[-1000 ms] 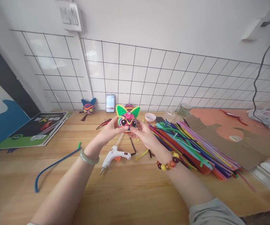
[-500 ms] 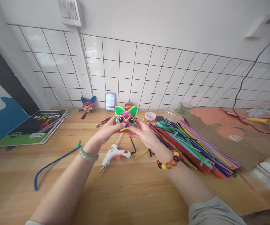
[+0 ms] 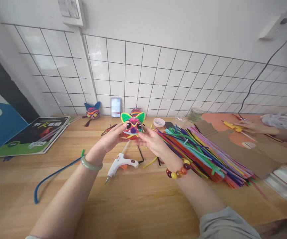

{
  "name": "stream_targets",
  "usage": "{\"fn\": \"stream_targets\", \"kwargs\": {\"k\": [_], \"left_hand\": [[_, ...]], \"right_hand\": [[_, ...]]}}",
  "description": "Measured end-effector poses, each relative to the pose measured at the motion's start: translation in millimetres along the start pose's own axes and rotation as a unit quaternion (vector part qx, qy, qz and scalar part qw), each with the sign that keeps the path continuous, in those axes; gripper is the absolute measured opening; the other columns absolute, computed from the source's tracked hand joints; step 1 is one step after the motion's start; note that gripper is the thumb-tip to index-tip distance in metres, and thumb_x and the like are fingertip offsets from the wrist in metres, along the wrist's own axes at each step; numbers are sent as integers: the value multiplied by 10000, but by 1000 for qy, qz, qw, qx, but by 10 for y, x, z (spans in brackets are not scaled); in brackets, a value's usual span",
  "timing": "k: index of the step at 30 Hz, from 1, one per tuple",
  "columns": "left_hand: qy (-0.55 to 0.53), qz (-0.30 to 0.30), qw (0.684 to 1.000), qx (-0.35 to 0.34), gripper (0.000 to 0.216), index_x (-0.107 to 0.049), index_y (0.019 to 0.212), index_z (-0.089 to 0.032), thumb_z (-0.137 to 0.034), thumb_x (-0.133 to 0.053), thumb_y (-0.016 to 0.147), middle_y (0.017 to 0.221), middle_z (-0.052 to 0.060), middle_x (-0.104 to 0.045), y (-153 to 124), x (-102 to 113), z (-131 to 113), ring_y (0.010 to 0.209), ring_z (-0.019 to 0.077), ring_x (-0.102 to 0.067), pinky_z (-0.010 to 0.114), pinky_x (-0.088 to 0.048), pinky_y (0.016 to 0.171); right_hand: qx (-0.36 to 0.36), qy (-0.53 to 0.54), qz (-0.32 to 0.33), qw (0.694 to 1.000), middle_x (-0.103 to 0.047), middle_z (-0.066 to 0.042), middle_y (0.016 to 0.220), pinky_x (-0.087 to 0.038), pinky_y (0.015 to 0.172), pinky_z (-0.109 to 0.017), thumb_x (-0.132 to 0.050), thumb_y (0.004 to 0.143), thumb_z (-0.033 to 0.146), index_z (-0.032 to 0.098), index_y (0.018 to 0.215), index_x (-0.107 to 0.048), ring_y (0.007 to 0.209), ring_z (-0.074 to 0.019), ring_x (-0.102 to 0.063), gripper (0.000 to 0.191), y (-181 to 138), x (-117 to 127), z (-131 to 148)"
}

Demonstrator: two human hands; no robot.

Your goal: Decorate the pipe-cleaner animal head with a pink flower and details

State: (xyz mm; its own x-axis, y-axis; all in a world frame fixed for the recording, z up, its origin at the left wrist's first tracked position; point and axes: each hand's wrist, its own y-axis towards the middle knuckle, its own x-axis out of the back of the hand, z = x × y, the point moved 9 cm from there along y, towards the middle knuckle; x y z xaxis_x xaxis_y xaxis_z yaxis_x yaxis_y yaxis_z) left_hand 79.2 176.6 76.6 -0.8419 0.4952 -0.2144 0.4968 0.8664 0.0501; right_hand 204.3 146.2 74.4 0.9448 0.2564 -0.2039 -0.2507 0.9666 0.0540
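Both my hands hold up a small multicoloured pipe-cleaner animal head (image 3: 132,123) with green ears and big eyes, above the wooden table (image 3: 133,199). My left hand (image 3: 112,136) grips its left side with curled fingers. My right hand (image 3: 151,140) supports its right side and underside. A white glue gun (image 3: 120,164) lies on the table just below my hands. A big pile of coloured pipe cleaners (image 3: 203,153) lies to the right of my right hand.
A long blue pipe cleaner (image 3: 53,174) lies at the left. Books (image 3: 31,133) sit at the far left. A second pipe-cleaner head (image 3: 92,113), a phone (image 3: 115,107), a small bowl (image 3: 159,122) and jars (image 3: 195,115) stand by the wall. Another person's hand (image 3: 248,126) holds a yellow glue gun at the right.
I have tilted the animal head so its mouth shows more. Another person's hand with a yellow glue gun has come into view at the right.
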Motion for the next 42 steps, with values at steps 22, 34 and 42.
{"fn": "stream_targets", "kwargs": {"k": [22,34,42], "left_hand": [[-20,13,1000,13,404,-620,1115,-209,-289,-765,746,1125,91,-678,-16,-34,-6,983,228,-658,415,-508,911],[47,-28,996,-74,558,-555,1141,-161,-286,-832,673,1150,112,-655,-5,-71,-119,1012,235,-639,388,-515,889],[147,-71,977,-140,631,-521,1158,-162,-278,-847,630,1142,105,-650,-42,-137,-275,1018,233,-638,337,-524,855]], "right_hand": [[24,-41,-13,999,-584,-58,1343,-579,850,-366,-744,772,371,279,1209,-609,1069,-227,-654,467,-2,-4,32],[59,-63,11,996,-586,-47,1331,-549,917,-403,-762,757,327,323,1279,-555,1107,-239,-635,562,53,47,13],[96,-96,4,991,-578,-50,1351,-467,1038,-441,-816,678,303,306,1293,-553,1195,-246,-584,669,34,140,203]]}}
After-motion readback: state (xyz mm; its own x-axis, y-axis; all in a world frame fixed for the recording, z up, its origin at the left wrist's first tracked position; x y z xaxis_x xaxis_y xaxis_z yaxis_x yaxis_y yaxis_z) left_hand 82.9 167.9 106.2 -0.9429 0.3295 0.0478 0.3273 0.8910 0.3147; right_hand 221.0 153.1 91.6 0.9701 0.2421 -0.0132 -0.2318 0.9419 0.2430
